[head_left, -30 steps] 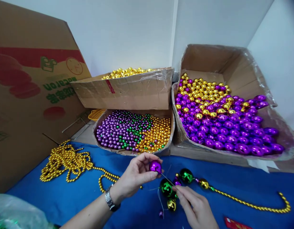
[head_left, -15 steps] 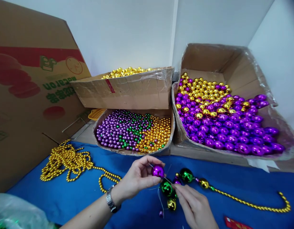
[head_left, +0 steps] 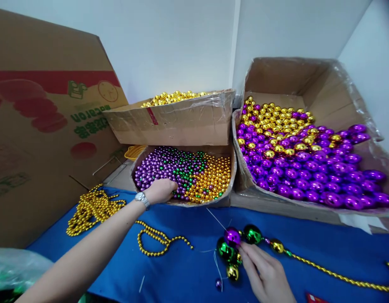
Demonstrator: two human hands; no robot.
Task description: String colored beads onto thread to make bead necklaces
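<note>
My left hand (head_left: 162, 190), with a watch on the wrist, reaches into the front carton of small beads (head_left: 156, 166). Its fingertips touch the purple and green beads and are partly hidden. My right hand (head_left: 263, 269) pinches at a big purple ball (head_left: 232, 236), through which a thin string passes, its free end pointing up and left. Against that ball lie a big green ball (head_left: 226, 249), another green ball (head_left: 252, 234) and a gold ball (head_left: 232, 272). A strand of gold beads (head_left: 326, 271) runs off to the right from them.
A carton of large purple and gold balls (head_left: 308, 168) stands at the right. Gold balls (head_left: 178, 98) fill a carton at the back. Gold bead strands (head_left: 95, 210) lie on the blue cloth (head_left: 175, 273) beside a tall cardboard box (head_left: 49, 139). A plastic bag (head_left: 19, 267) is at lower left.
My left hand has let go of the purple ball and moved up and left into the small beads. The purple ball now rests against the green one, at my right fingertips. The view has shifted slightly.
</note>
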